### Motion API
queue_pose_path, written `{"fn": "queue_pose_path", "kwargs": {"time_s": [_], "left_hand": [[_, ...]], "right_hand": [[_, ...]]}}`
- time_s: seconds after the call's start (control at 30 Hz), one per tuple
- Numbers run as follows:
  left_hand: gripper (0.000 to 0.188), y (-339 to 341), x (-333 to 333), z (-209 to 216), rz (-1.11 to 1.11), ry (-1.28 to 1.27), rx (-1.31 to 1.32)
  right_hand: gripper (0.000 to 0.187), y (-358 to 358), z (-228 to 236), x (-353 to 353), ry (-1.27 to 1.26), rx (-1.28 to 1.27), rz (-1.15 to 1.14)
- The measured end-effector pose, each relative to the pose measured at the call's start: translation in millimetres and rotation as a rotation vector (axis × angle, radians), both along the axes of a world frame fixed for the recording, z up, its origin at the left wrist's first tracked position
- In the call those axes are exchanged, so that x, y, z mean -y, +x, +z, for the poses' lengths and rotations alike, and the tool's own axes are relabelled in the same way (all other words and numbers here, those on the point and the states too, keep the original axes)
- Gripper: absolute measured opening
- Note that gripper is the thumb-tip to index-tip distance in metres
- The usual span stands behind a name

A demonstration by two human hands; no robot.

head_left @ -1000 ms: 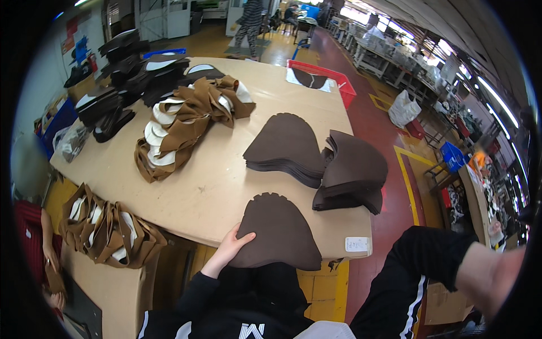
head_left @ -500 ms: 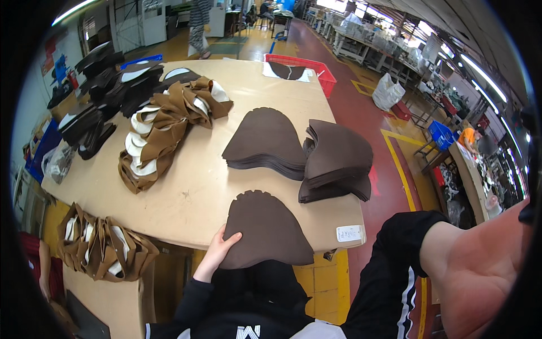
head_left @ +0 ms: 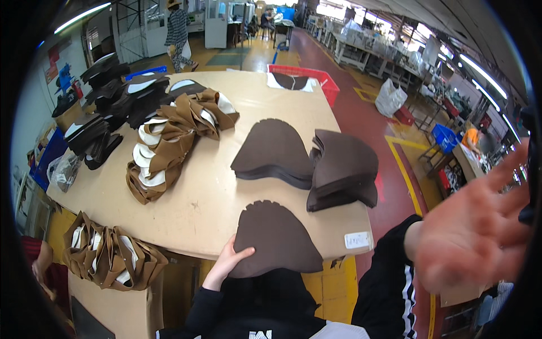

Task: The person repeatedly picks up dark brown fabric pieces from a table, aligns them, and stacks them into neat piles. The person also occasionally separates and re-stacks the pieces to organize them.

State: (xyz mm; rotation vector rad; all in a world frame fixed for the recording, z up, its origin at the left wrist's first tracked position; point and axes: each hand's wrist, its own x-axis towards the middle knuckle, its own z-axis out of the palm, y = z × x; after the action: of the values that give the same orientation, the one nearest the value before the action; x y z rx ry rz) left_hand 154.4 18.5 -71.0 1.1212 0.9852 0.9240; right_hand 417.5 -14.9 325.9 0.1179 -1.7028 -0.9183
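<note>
A dark brown, dome-shaped flat piece (head_left: 276, 240) with a notched top edge is held at the table's near edge. My left hand (head_left: 228, 263) grips its left side, thumb on top and fingers underneath. Raised close to the camera at the right is my right hand (head_left: 471, 237), palm showing, fingers stretched out and partly blurred, holding nothing. Beyond the held piece lies a neat stack of matching brown pieces (head_left: 274, 148). Touching its right side, a second, less even stack (head_left: 345, 166) sits near the table's right edge.
Brown folded pieces with white parts (head_left: 164, 152) lie in a row at left, dark stacks (head_left: 93, 138) behind them. Another brown bundle (head_left: 113, 254) rests on a lower surface. A red crate (head_left: 330, 90) stands past the far edge. One person (head_left: 178, 34) walks at the back.
My right hand has swung so its outstretched fingers now show near the camera. The view has shifted slightly, while my left hand keeps the brown piece. The person at the back shows more fully.
</note>
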Motion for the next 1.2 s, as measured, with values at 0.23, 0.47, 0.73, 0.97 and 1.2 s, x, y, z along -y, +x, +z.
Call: {"fn": "queue_pose_path", "kwargs": {"time_s": [0.23,0.47,0.73,0.97,1.2], "left_hand": [[0.070,-0.6,-22.0,24.1,-0.046,-0.047,0.051],[0.066,-14.0,-47.6,17.4,0.108,0.791,-0.948],[0.058,-14.9,22.7,0.3,0.344,0.275,-0.535],[0.050,1.3,29.9,21.5,0.486,0.491,-0.811],[0.033,2.2,26.3,24.4,0.581,0.411,-0.621]], "right_hand": [[0.037,11.0,-173.7,-33.8,-1.086,-0.080,-0.402],[0.047,10.8,-347.4,-21.3,-1.606,0.170,-0.509],[0.058,1.9,-341.6,-78.5,-1.544,0.268,-0.598],[0.082,-47.2,-353.3,-66.6,-1.346,0.619,-0.496],[0.064,-34.8,-345.1,14.4,-1.643,0.795,-0.103]]}}
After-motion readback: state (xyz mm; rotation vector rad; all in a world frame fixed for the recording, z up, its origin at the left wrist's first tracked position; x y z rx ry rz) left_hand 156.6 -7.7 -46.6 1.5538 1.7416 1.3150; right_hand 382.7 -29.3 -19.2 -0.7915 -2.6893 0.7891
